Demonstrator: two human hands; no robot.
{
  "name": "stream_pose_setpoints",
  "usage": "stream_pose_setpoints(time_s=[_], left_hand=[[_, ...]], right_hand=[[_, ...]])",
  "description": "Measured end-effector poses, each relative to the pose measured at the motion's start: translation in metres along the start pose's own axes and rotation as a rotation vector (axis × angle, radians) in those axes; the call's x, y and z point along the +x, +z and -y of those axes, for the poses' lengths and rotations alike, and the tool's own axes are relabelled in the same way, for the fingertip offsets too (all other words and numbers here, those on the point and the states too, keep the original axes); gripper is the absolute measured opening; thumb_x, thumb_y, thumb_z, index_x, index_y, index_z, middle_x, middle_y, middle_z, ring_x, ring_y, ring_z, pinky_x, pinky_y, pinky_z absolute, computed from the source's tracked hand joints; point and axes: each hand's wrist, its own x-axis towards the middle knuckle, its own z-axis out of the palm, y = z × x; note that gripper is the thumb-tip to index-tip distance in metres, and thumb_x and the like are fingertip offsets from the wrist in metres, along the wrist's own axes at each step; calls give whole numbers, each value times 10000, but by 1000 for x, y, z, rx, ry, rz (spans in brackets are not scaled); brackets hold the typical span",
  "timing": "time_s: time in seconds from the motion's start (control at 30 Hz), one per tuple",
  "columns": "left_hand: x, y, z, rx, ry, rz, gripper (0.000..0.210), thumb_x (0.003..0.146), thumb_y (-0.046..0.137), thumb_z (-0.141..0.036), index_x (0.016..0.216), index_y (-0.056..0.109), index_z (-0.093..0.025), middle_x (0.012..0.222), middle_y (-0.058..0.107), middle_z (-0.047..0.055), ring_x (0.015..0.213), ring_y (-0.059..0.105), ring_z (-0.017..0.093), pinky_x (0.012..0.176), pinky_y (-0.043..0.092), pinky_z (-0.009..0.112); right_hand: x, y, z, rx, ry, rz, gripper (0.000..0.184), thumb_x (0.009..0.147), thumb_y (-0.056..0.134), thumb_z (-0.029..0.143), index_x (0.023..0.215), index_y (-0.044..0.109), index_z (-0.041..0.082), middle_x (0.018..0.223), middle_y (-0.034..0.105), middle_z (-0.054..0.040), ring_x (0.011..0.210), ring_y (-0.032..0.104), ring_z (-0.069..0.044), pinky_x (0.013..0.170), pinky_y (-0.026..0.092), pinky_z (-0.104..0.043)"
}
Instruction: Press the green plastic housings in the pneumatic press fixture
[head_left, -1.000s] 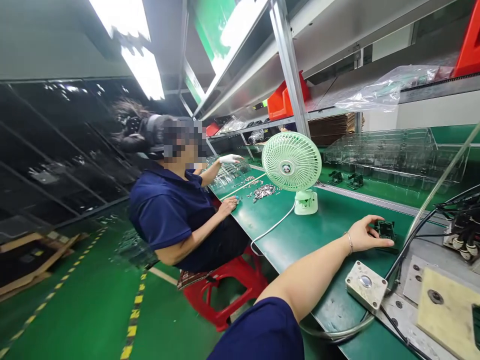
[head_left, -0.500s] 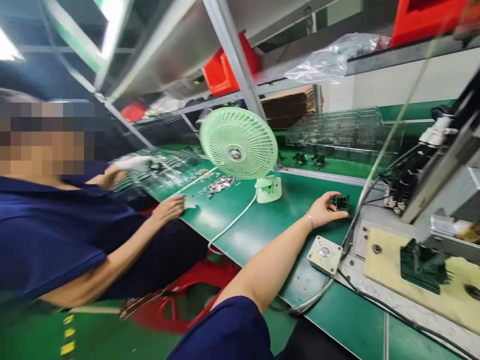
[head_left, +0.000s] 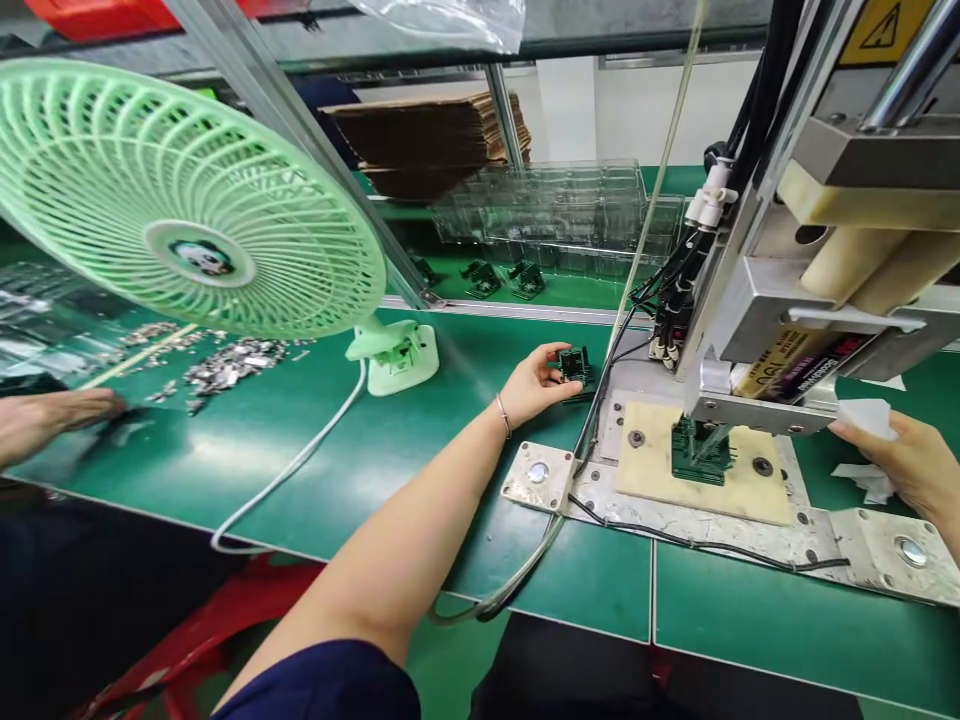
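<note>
This is a factory assembly line. A long green workbench [head_left: 375, 440] carries a press machine [head_left: 795, 300] with metal push buttons [head_left: 537, 472], stacks of clear plastic trays [head_left: 555, 205], a pile of small metal parts [head_left: 232, 362] and a desk fan [head_left: 187, 200]; a co-worker's hand [head_left: 45, 420] works nearby.

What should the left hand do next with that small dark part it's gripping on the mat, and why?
Probably lift the small dark part and carry it right toward the fixture. The left hand already pinches it on the green mat, while the right hand holds a white cloth by the press.
</note>
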Motion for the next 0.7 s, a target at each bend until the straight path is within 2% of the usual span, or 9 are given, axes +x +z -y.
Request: stream_pose_setpoints(time_s=[0.1, 0.23, 0.47, 0.7], left_hand=[[-2, 1, -1, 22, -7, 3, 740, 574, 886, -316, 1221, 543, -203, 1051, 535, 36, 697, 560, 63, 690, 524, 250], [-2, 0, -1, 10, -7, 15, 752, 575, 887, -315, 1230, 533, -208, 1039, 525, 32, 695, 548, 61, 702, 519, 256], [-2, 0, -1, 9, -18, 6, 743, 570, 890, -319, 1222, 548, -214, 1067, 519, 40, 703, 547, 67, 703, 531, 272], [-2, -1, -1, 15, -14, 17, 748, 582, 887, -338, 1231, 538, -212, 1063, 520, 39, 708, 547, 64, 696, 536, 253]], right_hand=[[2, -1, -5, 15, 67, -3, 694, 431, 847, 672, 942, 723, 218, 867, 703, -8, 765, 601, -210, 585, 446, -307], [3, -2, -7, 5, 86, 3, 693, 430, 846, 685, 964, 728, 260, 899, 713, 3, 815, 619, -229, 620, 459, -327], [0, -1, 1, -33, 106, -6, 713, 418, 822, 693, 966, 729, 246, 895, 712, -2, 821, 629, -240, 635, 468, -344], [5, -2, -6, -54, 74, 12, 732, 452, 820, 706, 998, 723, 227, 893, 713, -26, 805, 635, -269, 641, 482, -385]])
